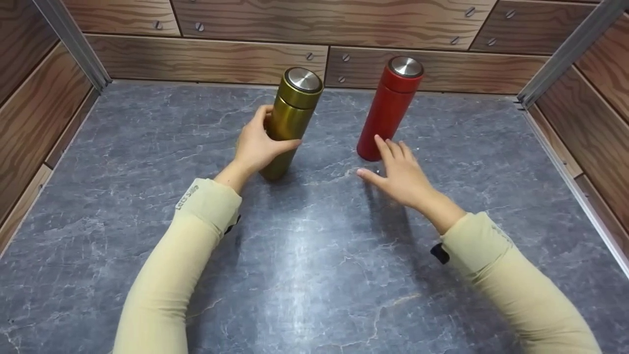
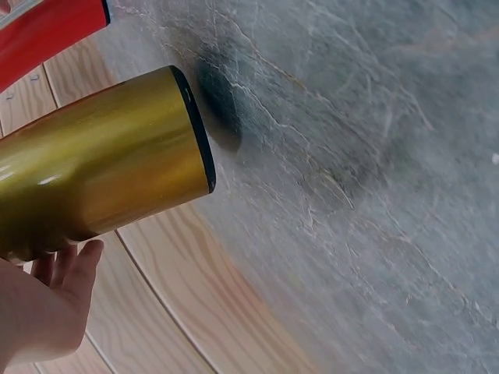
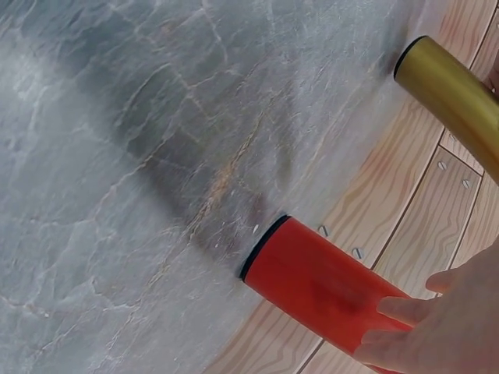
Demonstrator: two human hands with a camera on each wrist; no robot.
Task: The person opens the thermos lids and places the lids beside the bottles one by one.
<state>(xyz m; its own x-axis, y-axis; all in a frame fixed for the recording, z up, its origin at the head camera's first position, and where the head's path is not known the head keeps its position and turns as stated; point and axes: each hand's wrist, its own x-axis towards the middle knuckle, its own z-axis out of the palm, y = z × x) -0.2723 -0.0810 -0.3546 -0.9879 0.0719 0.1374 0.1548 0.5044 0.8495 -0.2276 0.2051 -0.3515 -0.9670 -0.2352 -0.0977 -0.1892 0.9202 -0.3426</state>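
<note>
My left hand (image 1: 258,145) grips a gold thermos flask (image 1: 290,123) low on its body, thumb across the front and fingers round the far left side. In the left wrist view, a dark shadow lies by the flask's black-rimmed base (image 2: 201,128); I cannot tell whether the base touches the tabletop. A red thermos flask (image 1: 388,108) stands upright to the right. Close to its lower part is my right hand (image 1: 400,174), thumb apart and fingers extended. In the right wrist view the fingertips overlap the red flask (image 3: 320,284); contact is unclear.
The grey marble-patterned tabletop (image 1: 304,275) has wood-patterned panels (image 1: 211,61) behind it and at both sides. Metal posts (image 1: 560,59) stand at the back corners. Both flasks are near the back panel.
</note>
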